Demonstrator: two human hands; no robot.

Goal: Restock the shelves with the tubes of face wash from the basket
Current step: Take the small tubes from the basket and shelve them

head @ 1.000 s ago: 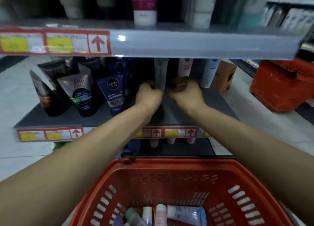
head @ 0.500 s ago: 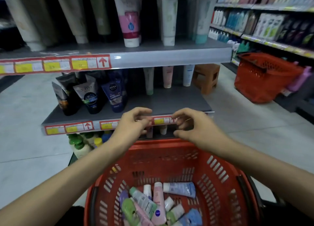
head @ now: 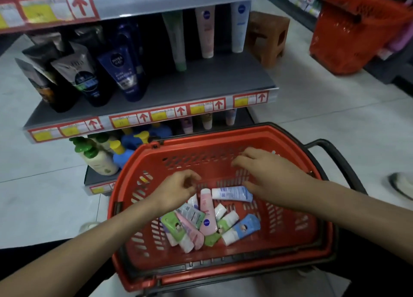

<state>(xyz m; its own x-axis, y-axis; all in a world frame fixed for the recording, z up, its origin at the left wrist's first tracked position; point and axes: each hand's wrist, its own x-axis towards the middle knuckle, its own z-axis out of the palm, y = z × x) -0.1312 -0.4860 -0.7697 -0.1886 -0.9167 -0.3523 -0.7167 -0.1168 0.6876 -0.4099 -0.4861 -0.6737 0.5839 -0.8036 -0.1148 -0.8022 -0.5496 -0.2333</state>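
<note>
The tubes [head: 207, 220] lie in a loose heap on the floor of the red basket [head: 223, 138], left of its middle, overlapping one another. A pink tube [head: 206, 214] lies on top, and a pale blue tube [head: 232, 194] lies crosswise at the far edge of the heap. To the right of the heap the slotted basket floor shows bare as far as the right wall.

The left hand [head: 176, 189] hovers just over the heap's far end, fingers loosely curled with nothing seen in them. The right hand [head: 270, 174] hangs over the basket's far right part, fingers spread and reaching toward the far wall. Its thumb is near the pale blue tube, and it holds nothing.

The basket's far rim sits just below the front edge of the grey shelf [head: 201, 82]. At the back of that shelf three tubes [head: 205, 31] stand cap-down in a row, with bare board in front of them up to the labelled edge. Dark tubes [head: 100, 73] crowd the left half. A brown stool [head: 267, 35] stands past the shelf's right end, and a second basket [head: 355, 31] stands farther right on the floor.
</note>
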